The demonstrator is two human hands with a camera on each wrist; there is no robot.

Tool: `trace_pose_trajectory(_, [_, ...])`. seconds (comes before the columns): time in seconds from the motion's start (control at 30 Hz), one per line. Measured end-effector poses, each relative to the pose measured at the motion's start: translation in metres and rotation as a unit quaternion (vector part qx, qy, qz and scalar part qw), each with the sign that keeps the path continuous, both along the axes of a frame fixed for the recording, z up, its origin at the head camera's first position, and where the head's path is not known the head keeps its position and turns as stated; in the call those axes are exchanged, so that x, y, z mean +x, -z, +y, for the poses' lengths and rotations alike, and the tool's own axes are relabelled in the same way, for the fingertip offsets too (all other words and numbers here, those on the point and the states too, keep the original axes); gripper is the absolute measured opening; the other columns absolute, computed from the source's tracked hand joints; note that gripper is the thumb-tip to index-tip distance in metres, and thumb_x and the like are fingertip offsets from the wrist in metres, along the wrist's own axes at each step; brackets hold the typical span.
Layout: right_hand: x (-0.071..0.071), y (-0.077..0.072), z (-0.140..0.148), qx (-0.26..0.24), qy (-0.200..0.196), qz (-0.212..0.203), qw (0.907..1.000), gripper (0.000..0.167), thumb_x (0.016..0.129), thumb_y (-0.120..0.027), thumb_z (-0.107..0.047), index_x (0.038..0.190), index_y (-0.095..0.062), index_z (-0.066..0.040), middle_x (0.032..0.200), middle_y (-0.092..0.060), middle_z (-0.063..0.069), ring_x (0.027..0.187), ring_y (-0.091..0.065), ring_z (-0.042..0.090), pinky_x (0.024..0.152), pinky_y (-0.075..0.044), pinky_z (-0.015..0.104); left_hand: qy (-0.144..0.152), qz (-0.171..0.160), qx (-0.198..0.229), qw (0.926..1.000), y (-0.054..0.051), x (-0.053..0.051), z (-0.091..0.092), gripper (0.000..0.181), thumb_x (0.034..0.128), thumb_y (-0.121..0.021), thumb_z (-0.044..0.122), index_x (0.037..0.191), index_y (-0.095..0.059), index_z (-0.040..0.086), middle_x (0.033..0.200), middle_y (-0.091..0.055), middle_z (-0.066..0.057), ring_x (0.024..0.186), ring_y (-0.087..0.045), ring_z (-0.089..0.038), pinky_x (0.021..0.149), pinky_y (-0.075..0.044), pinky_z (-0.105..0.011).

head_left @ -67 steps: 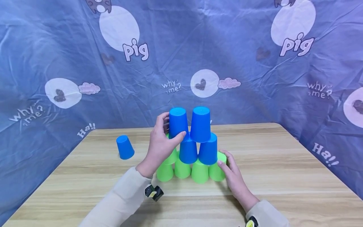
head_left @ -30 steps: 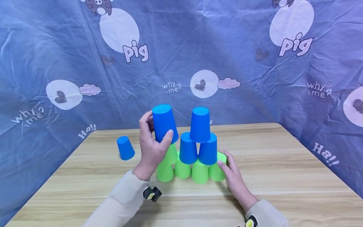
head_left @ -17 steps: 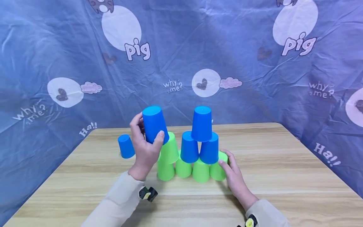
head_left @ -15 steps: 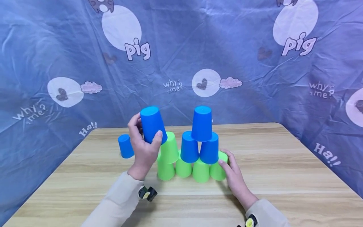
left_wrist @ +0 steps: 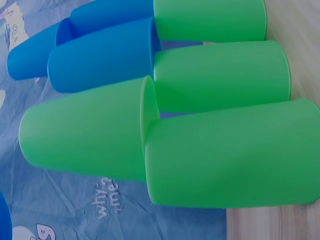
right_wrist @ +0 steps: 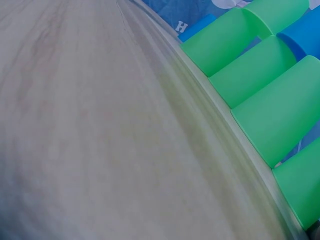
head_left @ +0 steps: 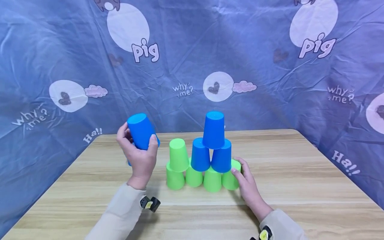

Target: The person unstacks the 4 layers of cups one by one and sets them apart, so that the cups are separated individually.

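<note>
A: Where is the blue cup [head_left: 140, 131]?
B: Raised left of the stack [head_left: 212, 180], base up and tilted — the left hand [head_left: 138, 161] grips it, fingers and thumb about its side.
A: And the right hand [head_left: 249, 187]?
B: Its fingers and thumb hold the end green cup [head_left: 230, 180], lowest row, on the worktop [head_left: 198, 216].
A: What stands above?
B: An upper green cup [head_left: 178, 155] at left, a blue pair [head_left: 200, 155] beside it — a top blue cup [head_left: 213, 130] straddles the pair.
</note>
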State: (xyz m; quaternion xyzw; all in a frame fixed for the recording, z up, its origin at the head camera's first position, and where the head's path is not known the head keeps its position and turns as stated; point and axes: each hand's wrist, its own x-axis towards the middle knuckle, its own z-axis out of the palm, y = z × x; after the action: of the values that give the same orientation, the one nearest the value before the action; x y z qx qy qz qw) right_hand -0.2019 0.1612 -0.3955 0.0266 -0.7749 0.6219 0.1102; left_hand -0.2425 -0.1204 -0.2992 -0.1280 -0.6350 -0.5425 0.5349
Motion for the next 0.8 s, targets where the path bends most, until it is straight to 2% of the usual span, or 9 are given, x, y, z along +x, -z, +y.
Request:
trace_pose_trajectory(0.13, [0.000,0.000,0.001,-0.001,0.004,0.002,1.0000,0.039,0.097,-0.041,-0.015,0.135,-0.035,-0.008,0.129,-0.046,0.013,0.106,-0.043,0.007,0.095,-0.035,0.036,-0.022,-0.005,0.034,0.9992,-0.002,-0.002,-0.004,0.065,0.0746,-0.066,0.014,0.131,-0.033,0.009,0.114,-0.041,0.000,0.103,-0.038,-0.010,0.082,-0.031,-0.028])
trace_pose_trajectory(0.3, [-0.001,0.001,0.002,-0.002,0.003,0.005,1.0000,0.039,0.097,-0.042,-0.015,0.135,-0.035,-0.008,0.128,-0.046,0.013,0.106,-0.043,0.006,0.094,-0.035,0.036,-0.044,-0.016,0.050,0.9976,-0.001,-0.005,-0.012,0.065,0.0746,-0.068,0.013,0.130,-0.035,0.013,0.114,-0.039,0.009,0.104,-0.038,-0.009,0.084,-0.031,-0.028])
trace_pose_trajectory(0.4, [-0.001,0.001,0.002,-0.004,0.000,0.005,1.0000,0.039,0.097,-0.042,-0.016,0.135,-0.035,-0.008,0.128,-0.047,0.013,0.105,-0.044,0.006,0.094,-0.035,0.036,-0.059,-0.024,0.055,0.9965,0.004,-0.008,-0.019,0.065,0.0744,-0.069,0.012,0.130,-0.035,0.014,0.114,-0.039,0.009,0.103,-0.038,-0.008,0.084,-0.031,-0.028])
trace_pose_trajectory(0.53, [-0.001,0.002,0.002,-0.003,0.001,0.004,1.0000,0.040,0.097,-0.042,-0.016,0.136,-0.035,-0.008,0.128,-0.047,0.013,0.106,-0.044,0.005,0.094,-0.036,0.036,-0.075,-0.045,0.063,0.9941,0.013,-0.013,-0.029,0.065,0.0750,-0.070,0.013,0.131,-0.036,0.014,0.117,-0.041,0.003,0.105,-0.037,-0.008,0.084,-0.031,-0.029])
trace_pose_trajectory(0.63, [-0.001,0.003,0.002,-0.003,0.001,0.005,1.0000,0.040,0.097,-0.042,-0.016,0.136,-0.035,-0.009,0.129,-0.046,0.012,0.106,-0.043,0.006,0.094,-0.035,0.036,-0.095,-0.072,0.084,0.9892,0.019,-0.016,-0.037,0.066,0.0759,-0.071,0.016,0.131,-0.036,0.016,0.119,-0.040,0.000,0.106,-0.036,-0.008,0.085,-0.032,-0.030])
trace_pose_trajectory(0.8, [0.000,0.003,0.001,-0.007,-0.002,0.007,0.9999,0.040,0.097,-0.042,-0.016,0.136,-0.035,-0.009,0.128,-0.047,0.013,0.107,-0.044,0.007,0.094,-0.035,0.036,-0.137,-0.117,0.133,0.9746,0.020,-0.020,-0.048,0.065,0.0769,-0.071,0.024,0.131,-0.036,0.021,0.117,-0.038,0.003,0.106,-0.035,-0.006,0.086,-0.033,-0.029])
